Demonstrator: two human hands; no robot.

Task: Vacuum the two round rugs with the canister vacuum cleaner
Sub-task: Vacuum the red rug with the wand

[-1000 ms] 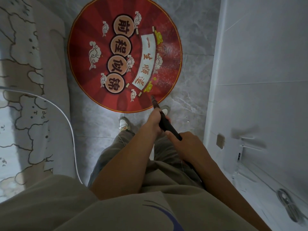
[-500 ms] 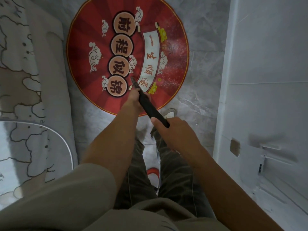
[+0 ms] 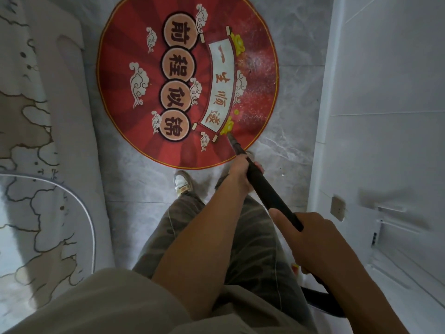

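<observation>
Partly cropped rug [image 3: 134, 56]; wand [image 3: 269, 191] half-covered

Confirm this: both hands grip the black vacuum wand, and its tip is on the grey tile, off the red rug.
No. In the head view the tip of the black vacuum wand is on the red rug, near its closest edge, not the grey tile. Left hand and right hand both grip it.
</observation>
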